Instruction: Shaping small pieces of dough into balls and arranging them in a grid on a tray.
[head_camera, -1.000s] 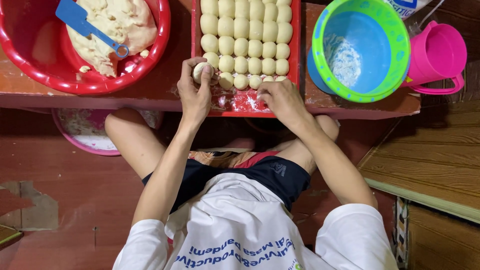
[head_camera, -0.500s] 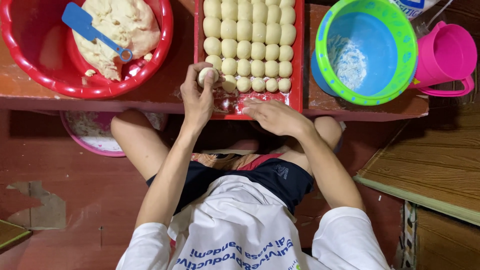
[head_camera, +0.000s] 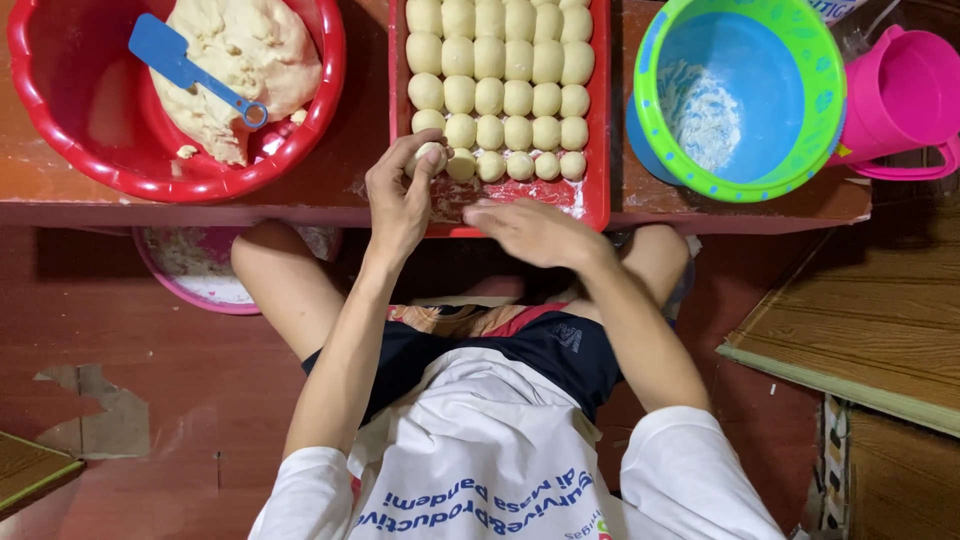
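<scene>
Since half a second ago: left hand (head_camera: 398, 200) has carried its dough ball (head_camera: 430, 156) from the tray's near edge up to the left end of the last row; right hand (head_camera: 535, 230) has slid leftward over the near edge. Item 1, dough ball: small, pale, round, pinched between left thumb and fingertips, touching the red tray (head_camera: 598, 150) just beside the near-left corner of the laid rows of dough balls (head_camera: 505, 85). Item 2, right hand: fingers together, stretched flat, palm down, over the floured bare strip at the tray's near edge; whether anything lies beneath cannot be told. Item 3, bench (head_camera: 330, 200): low, red-brown, carrying the tray at centre, a red basin (head_camera: 60, 150) with a dough mass (head_camera: 240, 70) and blue scraper (head_camera: 180, 60) toward its left end, a blue bowl with green rim (head_camera: 740, 100) and a pink jug (head_camera: 900, 100) toward its right end. Risks, judged: ball pressed too hard by the pinch would flatten or stick to its neighbour (head_camera: 462, 164); dough may cling to the fingers on release and pull out of line; the tray overhangs the bench's near edge slightly, so downward weight from the flat hand could tip it.
</scene>
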